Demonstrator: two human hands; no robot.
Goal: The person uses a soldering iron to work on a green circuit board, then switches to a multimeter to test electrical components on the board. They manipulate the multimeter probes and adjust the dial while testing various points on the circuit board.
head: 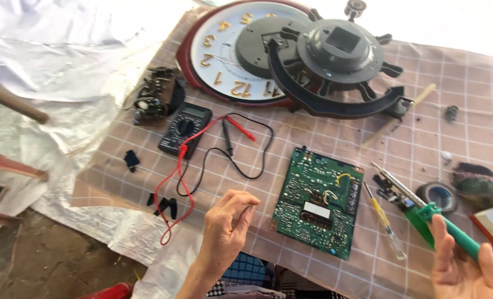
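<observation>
View from above of a desk [423,83] covered with a pinkish checked cloth, seen from the head of a person working at it.

The right hand [468,266], at the lower right corner, has its grip closed around the green handle of a soldering iron [423,213]. The iron slants up and to the left out of the hand, its metal tip in the air just right of a green circuit board [319,202], near it but not touching. The board lies flat on the cloth, component side up, between the two hands.

The left hand [227,224], at the bottom centre, hovers just left of the board. Its fingers are curled with thumb and fingertips pinched close together in a narrow grip; whether anything tiny is held there cannot be told.

A yellow-handled screwdriver [385,221] lies on the cloth between the board and the soldering iron. A roll of dark tape [439,195] sits just behind the iron.

Further left, a black multimeter [185,129] lies with its red and black test leads [224,138] looped across the cloth towards the left hand. Beside the meter is a small dark circuit assembly [155,99].

At the top lies a round wall clock face [224,55] with gold numerals and a dark red rim, overlapped by a black plastic clock mechanism [338,61] with a curved arm.
</observation>
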